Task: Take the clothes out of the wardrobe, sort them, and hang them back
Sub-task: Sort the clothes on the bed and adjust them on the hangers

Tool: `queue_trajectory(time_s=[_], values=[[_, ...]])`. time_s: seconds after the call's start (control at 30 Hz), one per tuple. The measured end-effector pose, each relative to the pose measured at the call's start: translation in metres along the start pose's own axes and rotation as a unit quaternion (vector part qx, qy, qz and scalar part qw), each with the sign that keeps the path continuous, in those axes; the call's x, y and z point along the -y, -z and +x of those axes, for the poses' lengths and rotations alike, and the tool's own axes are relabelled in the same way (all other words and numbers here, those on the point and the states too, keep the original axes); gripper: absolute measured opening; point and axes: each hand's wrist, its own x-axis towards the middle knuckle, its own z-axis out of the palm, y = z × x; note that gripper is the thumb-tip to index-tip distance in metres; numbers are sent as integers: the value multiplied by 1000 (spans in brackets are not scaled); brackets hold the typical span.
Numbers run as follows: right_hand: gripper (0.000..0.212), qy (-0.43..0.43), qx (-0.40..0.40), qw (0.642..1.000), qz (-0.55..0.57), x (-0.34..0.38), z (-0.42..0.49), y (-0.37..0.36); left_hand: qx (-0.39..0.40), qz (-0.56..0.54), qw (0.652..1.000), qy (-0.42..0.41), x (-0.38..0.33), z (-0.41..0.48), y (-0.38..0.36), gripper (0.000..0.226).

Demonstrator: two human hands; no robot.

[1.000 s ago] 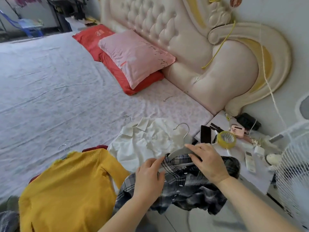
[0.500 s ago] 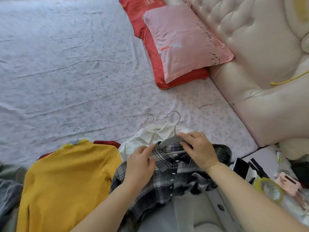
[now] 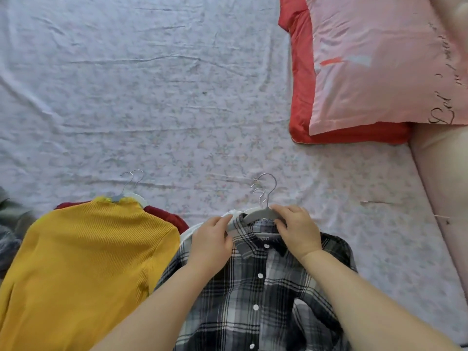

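A grey and black plaid shirt (image 3: pixel 255 295) lies flat on the bed on a grey hanger (image 3: pixel 260 212) with a metal hook. My left hand (image 3: pixel 211 240) grips the hanger's left shoulder and the collar. My right hand (image 3: pixel 297 229) grips the hanger's right shoulder. Under the plaid shirt a white shirt (image 3: pixel 229 214) shows only at its collar edge, with its own hook poking out. To the left lies a yellow ribbed sweater (image 3: pixel 83 269) on a hanger, on top of a dark red garment (image 3: pixel 167 216).
The pale floral bed sheet (image 3: pixel 152 110) stretches ahead. A pink pillow (image 3: pixel 379 64) rests on a red pillow (image 3: pixel 301 105) at the upper right, against a cream headboard (image 3: pixel 440 173). Grey and plaid fabric (image 3: pixel 8 236) lies at the left edge.
The view has tilted down onto the bed, so the nightstand and fan have left the frame. The plaid shirt, bunched up before, now lies spread flat over the white shirt.
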Motion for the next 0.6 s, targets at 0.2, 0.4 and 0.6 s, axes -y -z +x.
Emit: queue_trajectory(time_s=[0.2, 0.4, 0.6], values=[[41, -47, 86, 995, -19, 0, 19, -32, 12, 32, 998, 44, 15, 11, -21, 49], [42, -23, 147, 989, -18, 13, -7, -31, 3, 49, 998, 34, 15, 2, -15, 45], [45, -1, 185, 983, -22, 48, -28, 0, -3, 84, 996, 29, 4, -22, 26, 47]])
